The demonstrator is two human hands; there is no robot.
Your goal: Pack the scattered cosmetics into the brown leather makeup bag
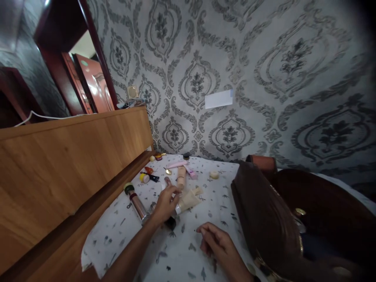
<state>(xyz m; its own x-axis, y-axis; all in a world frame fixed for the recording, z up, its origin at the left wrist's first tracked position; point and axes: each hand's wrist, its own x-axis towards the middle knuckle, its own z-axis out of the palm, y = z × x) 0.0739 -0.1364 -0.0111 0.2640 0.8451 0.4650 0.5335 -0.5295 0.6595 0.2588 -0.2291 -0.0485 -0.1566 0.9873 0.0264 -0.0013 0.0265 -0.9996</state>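
Note:
My left hand (167, 201) reaches over a group of cosmetics on the white patterned cloth (188, 243). Its fingers are bent beside a cream tube (188, 200) and just below a beige bottle (181, 177); whether they hold anything is too small to tell. Under that wrist lies a black item (170, 223). A long pinkish bottle (138, 206) with a dark green top rests to the left. My right hand (216, 243) hovers over the cloth at the lower middle, fingers curled; its grip is unclear. An open dark brown bag (261, 215) stands to its right.
Farther back lie pink tubes (191, 172), a yellow-capped jar (144, 178), a black tube (153, 177) and a round cream item (214, 174). A wooden panel (76, 156) borders the left side, and a patterned wall (199, 78) stands behind.

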